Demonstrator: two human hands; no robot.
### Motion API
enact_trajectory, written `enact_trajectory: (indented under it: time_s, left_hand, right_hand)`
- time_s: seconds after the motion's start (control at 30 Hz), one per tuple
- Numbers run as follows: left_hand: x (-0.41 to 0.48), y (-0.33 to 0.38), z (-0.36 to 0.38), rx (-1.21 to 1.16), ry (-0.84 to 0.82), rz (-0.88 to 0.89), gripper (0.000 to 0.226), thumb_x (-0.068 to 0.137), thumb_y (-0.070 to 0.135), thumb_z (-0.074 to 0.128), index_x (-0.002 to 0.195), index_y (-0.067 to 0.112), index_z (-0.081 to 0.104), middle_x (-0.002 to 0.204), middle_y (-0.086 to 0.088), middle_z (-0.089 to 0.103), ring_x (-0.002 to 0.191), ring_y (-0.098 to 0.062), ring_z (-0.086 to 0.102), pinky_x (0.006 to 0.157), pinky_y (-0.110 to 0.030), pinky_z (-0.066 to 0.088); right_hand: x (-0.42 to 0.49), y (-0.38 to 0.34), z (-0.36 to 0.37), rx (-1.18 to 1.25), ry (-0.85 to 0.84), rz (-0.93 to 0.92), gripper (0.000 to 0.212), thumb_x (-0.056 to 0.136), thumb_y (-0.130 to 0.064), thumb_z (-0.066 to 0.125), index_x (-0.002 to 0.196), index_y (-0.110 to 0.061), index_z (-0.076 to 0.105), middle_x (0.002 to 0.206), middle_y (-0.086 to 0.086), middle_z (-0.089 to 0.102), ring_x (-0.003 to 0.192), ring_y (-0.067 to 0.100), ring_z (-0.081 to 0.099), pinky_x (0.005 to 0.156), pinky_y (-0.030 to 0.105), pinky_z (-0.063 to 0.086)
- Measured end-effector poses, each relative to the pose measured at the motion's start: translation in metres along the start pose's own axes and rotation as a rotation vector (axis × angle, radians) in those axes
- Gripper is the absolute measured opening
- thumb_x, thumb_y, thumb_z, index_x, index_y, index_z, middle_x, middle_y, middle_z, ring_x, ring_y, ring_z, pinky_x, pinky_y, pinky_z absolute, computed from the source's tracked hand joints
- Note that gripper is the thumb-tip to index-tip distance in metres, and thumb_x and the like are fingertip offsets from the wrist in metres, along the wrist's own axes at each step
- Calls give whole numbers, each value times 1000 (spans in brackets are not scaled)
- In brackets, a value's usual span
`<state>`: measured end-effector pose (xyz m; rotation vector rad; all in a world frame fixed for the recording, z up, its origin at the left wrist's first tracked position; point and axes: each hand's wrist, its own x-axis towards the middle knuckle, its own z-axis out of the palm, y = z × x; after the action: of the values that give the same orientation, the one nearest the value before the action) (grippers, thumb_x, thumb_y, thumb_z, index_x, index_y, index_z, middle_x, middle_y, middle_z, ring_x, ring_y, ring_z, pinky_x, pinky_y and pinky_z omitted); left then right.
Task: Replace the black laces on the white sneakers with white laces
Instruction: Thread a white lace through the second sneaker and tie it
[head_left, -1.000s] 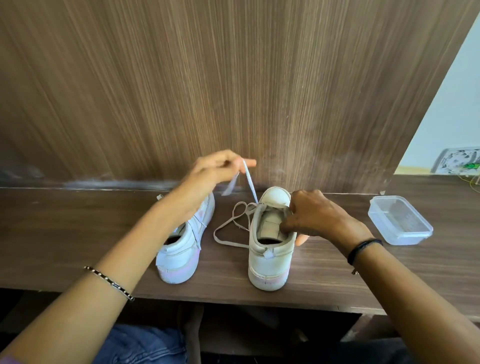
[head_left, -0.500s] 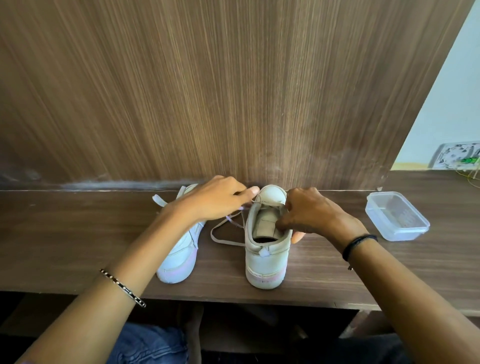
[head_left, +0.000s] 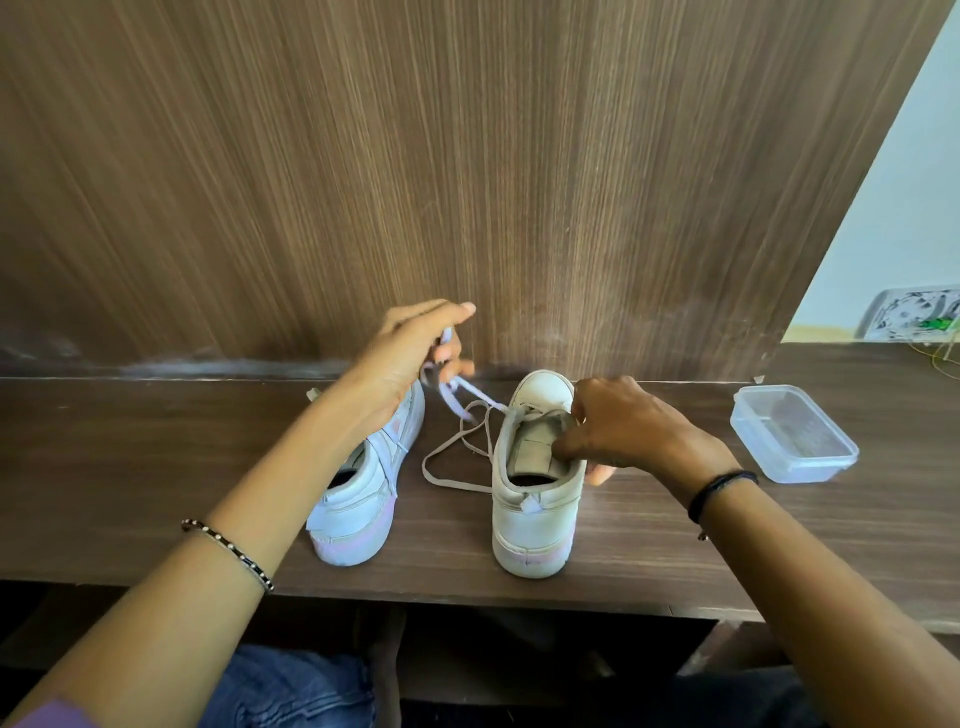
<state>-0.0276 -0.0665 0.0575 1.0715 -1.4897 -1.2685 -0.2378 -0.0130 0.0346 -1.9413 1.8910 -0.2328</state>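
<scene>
Two white sneakers stand heel-toward-me on the wooden shelf (head_left: 156, 467). My right hand (head_left: 618, 431) grips the tongue and collar of the right sneaker (head_left: 535, 514). A white lace (head_left: 457, 457) runs from that shoe's front eyelets, loops on the shelf between the shoes, and rises to my left hand (head_left: 415, 348), which pinches its end above the toe of the left sneaker (head_left: 363, 499). No black lace is visible.
A clear plastic container (head_left: 795, 434) sits on the shelf to the right. A wood-grain panel (head_left: 467, 182) rises directly behind the shoes. The shelf's front edge runs just below the heels, with my knees underneath.
My left hand dropped to the right sneaker's front, then rose again up and left, drawing the lace taut. My right hand stayed on the tongue.
</scene>
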Motion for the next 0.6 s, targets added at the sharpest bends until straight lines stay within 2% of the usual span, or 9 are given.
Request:
enact_trajectory:
  time_s: [0.03, 0.1, 0.17, 0.23, 0.3, 0.33, 0.47, 0.5, 0.6]
  left_hand:
    - [-2, -1, 3, 126, -41, 21, 37, 100, 22, 62, 64, 19, 57, 55, 1, 36, 47, -16, 37, 60, -31, 50]
    - [-4, -7, 8, 445, -135, 66, 23, 98, 24, 65, 78, 12, 61, 60, 2, 49, 55, -18, 40, 52, -24, 37]
    - [-6, -13, 11, 769, -273, 75, 9, 94, 24, 67, 102, 20, 65, 82, 8, 69, 66, -10, 54, 59, -19, 38]
    - [-9, -22, 10, 1008, -404, 84, 21, 91, 23, 66, 111, 29, 64, 99, 13, 68, 80, 2, 58, 71, -16, 46]
    - [-12, -27, 10, 1120, -422, 97, 21, 90, 21, 66, 108, 31, 64, 102, 12, 64, 90, -10, 61, 84, -36, 54]
    - [-13, -28, 10, 1135, -390, 113, 21, 89, 21, 66, 106, 32, 65, 100, 13, 64, 89, -14, 62, 82, -41, 55]
    - [-12, -27, 10, 1102, -247, 295, 23, 90, 23, 67, 109, 36, 65, 92, 22, 69, 79, -8, 62, 70, -35, 54]
    - [-11, -26, 10, 1150, -233, 347, 23, 90, 23, 66, 109, 35, 65, 89, 24, 66, 77, -7, 59, 66, -32, 51]
    - [-12, -26, 11, 1328, -205, 570, 17, 89, 21, 60, 102, 30, 66, 83, 18, 58, 77, -11, 58, 54, -28, 36]
  right_hand:
    - [-1, 0, -1, -11, -4, -2, 32, 84, -27, 76, 102, -4, 61, 97, 9, 66, 80, 22, 67, 56, 27, 47]
    - [-1, 1, -1, -42, -3, -10, 43, 84, -32, 75, 115, -8, 58, 106, 8, 63, 92, 25, 65, 62, 30, 49]
    - [0, 4, -3, -44, 1, -40, 50, 85, -36, 73, 123, -11, 54, 113, 7, 61, 98, 25, 62, 70, 34, 51]
    - [3, 8, -5, -16, 4, -82, 52, 87, -36, 72, 129, -13, 53, 120, 4, 61, 104, 22, 60, 80, 34, 52]
    - [6, 10, -6, 18, 33, -137, 52, 89, -34, 73, 133, -14, 54, 125, 2, 60, 109, 19, 59, 83, 28, 48]
    - [7, 11, -5, 28, 62, -170, 50, 89, -31, 74, 133, -14, 57, 126, 2, 61, 111, 18, 59, 83, 24, 46]
    - [14, 8, 3, 9, 170, -280, 31, 85, -14, 74, 115, -16, 71, 116, -2, 70, 109, 12, 62, 74, 5, 40]
    - [15, 6, 6, 0, 193, -300, 27, 83, -12, 73, 110, -19, 73, 111, -3, 71, 107, 13, 63, 78, 8, 45]
    - [14, -3, 12, -63, 271, -307, 20, 81, -18, 71, 99, -28, 73, 106, 0, 68, 101, 24, 65, 84, 42, 57]
